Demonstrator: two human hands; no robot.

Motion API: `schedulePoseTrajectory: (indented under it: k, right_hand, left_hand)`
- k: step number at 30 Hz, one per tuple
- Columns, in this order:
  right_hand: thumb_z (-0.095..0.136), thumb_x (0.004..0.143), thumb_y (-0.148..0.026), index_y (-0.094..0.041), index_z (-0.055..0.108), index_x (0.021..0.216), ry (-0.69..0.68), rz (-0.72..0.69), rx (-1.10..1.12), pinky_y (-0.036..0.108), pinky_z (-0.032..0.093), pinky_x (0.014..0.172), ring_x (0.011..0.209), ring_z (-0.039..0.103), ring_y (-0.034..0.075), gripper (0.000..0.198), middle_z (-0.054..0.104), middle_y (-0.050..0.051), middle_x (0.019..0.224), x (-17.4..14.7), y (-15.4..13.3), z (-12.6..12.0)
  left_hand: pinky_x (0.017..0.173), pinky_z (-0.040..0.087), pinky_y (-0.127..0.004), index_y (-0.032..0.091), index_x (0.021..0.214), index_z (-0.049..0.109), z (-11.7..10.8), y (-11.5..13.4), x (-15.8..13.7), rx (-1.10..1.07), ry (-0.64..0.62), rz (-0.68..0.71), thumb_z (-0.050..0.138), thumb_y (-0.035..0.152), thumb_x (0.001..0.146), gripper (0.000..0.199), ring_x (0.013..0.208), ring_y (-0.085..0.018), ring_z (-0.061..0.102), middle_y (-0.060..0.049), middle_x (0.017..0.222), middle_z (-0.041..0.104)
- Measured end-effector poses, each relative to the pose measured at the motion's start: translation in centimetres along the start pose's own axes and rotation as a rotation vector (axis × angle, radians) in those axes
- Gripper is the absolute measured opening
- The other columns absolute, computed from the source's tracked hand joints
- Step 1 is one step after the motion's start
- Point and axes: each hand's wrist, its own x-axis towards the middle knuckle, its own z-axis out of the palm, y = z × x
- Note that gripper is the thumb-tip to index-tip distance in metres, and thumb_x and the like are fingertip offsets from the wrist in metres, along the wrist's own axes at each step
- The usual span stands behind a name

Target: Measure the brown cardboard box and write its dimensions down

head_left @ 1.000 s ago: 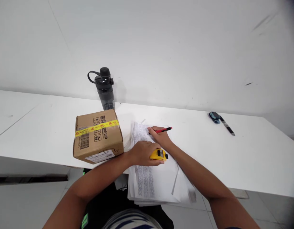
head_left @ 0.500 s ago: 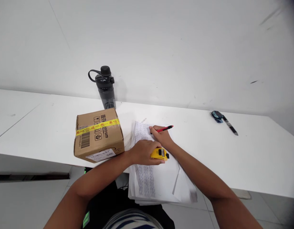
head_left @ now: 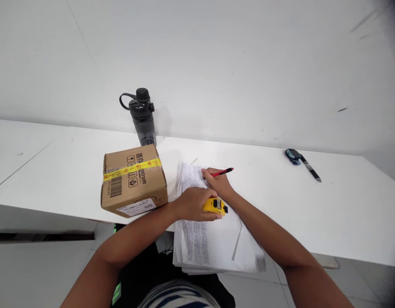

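Observation:
A yellow tape measure (head_left: 214, 206) is in the grip of my left hand (head_left: 194, 204), which rests over the paper. Just beyond it, my right hand (head_left: 219, 183) holds a red pen (head_left: 223, 172) with a black clip, its tip near the upper part of the sheet. Under both hands lies a stack of paper (head_left: 221, 244) with columns of dense blue markings down its left side. The stack hangs over the table's front edge. My left forearm passes close in front of a taped cardboard box (head_left: 127, 164); I cannot tell whether they touch.
Behind the box stands a black water bottle (head_left: 144, 122) with a loop handle. Toward the right of the white table (head_left: 351, 205) lie a small dark-blue device (head_left: 293, 155) and a black-and-grey pen-like object (head_left: 310, 168). A white wall (head_left: 236, 77) rises at the table's back edge.
Both hands keep their holds on the tape measure and the pen, in nearly the same places. The whole view has shifted very slightly.

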Motion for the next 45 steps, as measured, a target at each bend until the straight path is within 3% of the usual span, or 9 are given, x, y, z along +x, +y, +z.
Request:
schedulePoseTrajectory:
  k: [6, 15, 25, 31, 36, 45]
  right_hand:
    - [0.054, 0.084, -0.055, -0.021, 0.054, 0.054, -0.040, -0.005, -0.007, 0.029, 0.037, 0.051, 0.052, 0.044, 0.014, 0.045, 0.049, -0.001, 0.051, 0.0, 0.0, -0.1]
    - [0.051, 0.085, -0.053, -0.021, 0.051, 0.055, 0.008, -0.008, -0.024, 0.029, 0.035, 0.051, 0.052, 0.040, 0.013, 0.044, 0.042, -0.003, 0.049, -0.1, 0.1, 0.0]
    - [0.053, 0.084, -0.050, -0.021, 0.050, 0.054, -0.012, 0.001, -0.020, 0.029, 0.036, 0.053, 0.053, 0.043, 0.014, 0.041, 0.047, -0.002, 0.051, 0.0, 0.2, -0.1]
    - [0.049, 0.085, -0.049, -0.022, 0.048, 0.054, 0.022, -0.010, -0.031, 0.028, 0.031, 0.050, 0.051, 0.036, 0.013, 0.041, 0.037, -0.004, 0.049, 0.0, 0.2, 0.0]
    - [0.051, 0.084, -0.046, -0.022, 0.045, 0.052, -0.012, -0.013, -0.025, 0.028, 0.031, 0.051, 0.051, 0.037, 0.013, 0.041, 0.039, -0.004, 0.049, 0.1, 0.2, 0.0]
    - [0.050, 0.086, -0.050, -0.022, 0.048, 0.054, 0.038, -0.004, -0.016, 0.029, 0.033, 0.051, 0.050, 0.038, 0.014, 0.042, 0.036, -0.005, 0.048, -0.2, -0.1, 0.2]
  left_hand:
    - [0.078, 0.047, -0.034, 0.021, 0.108, 0.055, -0.1, 0.1, 0.0, 0.014, -0.015, 0.001, 0.064, 0.060, 0.076, 0.051, 0.085, -0.023, 0.066, -0.003, 0.096, 0.070]
    - [0.078, 0.047, -0.034, 0.021, 0.108, 0.054, 0.0, -0.1, 0.0, -0.009, -0.009, 0.012, 0.065, 0.058, 0.075, 0.051, 0.086, -0.023, 0.066, -0.003, 0.097, 0.070]
    - [0.076, 0.047, -0.033, 0.022, 0.106, 0.054, -0.1, 0.1, 0.0, -0.006, -0.024, 0.002, 0.065, 0.058, 0.075, 0.049, 0.084, -0.022, 0.066, -0.002, 0.095, 0.069]
    - [0.078, 0.047, -0.034, 0.022, 0.107, 0.054, 0.0, 0.0, 0.0, -0.009, -0.015, 0.000, 0.066, 0.058, 0.074, 0.050, 0.085, -0.023, 0.066, -0.003, 0.096, 0.070]
    - [0.076, 0.046, -0.034, 0.020, 0.104, 0.055, 0.0, -0.3, 0.0, -0.015, -0.007, 0.030, 0.065, 0.067, 0.071, 0.058, 0.082, -0.023, 0.066, -0.003, 0.093, 0.070]
    - [0.069, 0.045, -0.030, 0.019, 0.102, 0.054, 0.5, -1.1, -0.2, -0.034, 0.029, 0.086, 0.049, 0.066, 0.084, 0.050, 0.074, -0.019, 0.062, -0.003, 0.086, 0.067]
